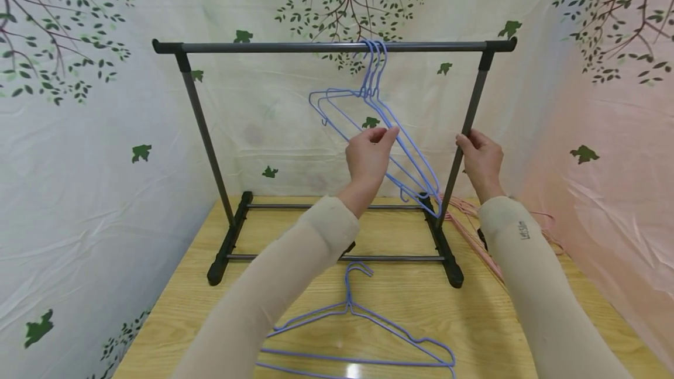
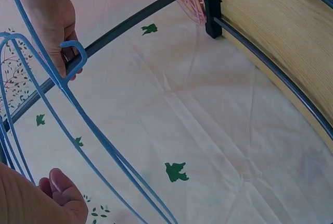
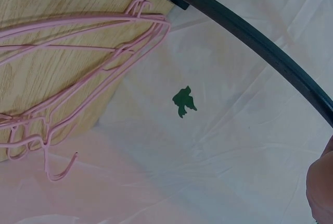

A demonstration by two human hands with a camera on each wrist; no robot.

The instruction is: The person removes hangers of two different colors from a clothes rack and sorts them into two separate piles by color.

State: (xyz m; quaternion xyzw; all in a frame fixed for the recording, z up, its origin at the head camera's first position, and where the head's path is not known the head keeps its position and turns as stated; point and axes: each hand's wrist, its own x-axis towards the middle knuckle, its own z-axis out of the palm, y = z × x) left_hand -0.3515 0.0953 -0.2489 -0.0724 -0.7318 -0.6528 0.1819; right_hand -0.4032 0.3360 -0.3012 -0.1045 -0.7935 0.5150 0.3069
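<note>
From the head camera I see a dark rack [image 1: 274,47] on a wooden table [image 1: 300,230], with several hanging blue hangers [image 1: 368,93] hooked on its top bar, right of the middle and slanting down toward the right upright [image 1: 470,104]. My left hand [image 1: 367,155] is among the wires, fingers bent in toward the thumb; I cannot tell whether it pinches a hanger or only sits beside one. My right hand [image 1: 483,161] grasps the right upright partway down, thumb on the near side. In front of the rack, loose blue hangers [image 1: 347,309] lie overlapping on the table. Pink hangers [image 1: 476,247] lie at the right, partly behind my right forearm.

On the left wrist camera, blue wires cross the left half of the picture. The left hand is at the lower left corner, its thumb side beside the wires, contact unclear. Above it, the right hand holds the upright behind a wire's bent end.

On the right wrist camera, only part of the right hand shows, at the right edge against the curved-looking upright. The pink hangers fill the left side, one hook reaching past the table's edge, near a pale cloth [image 3: 234,182] with a green leaf shape [image 3: 183,100].
</note>
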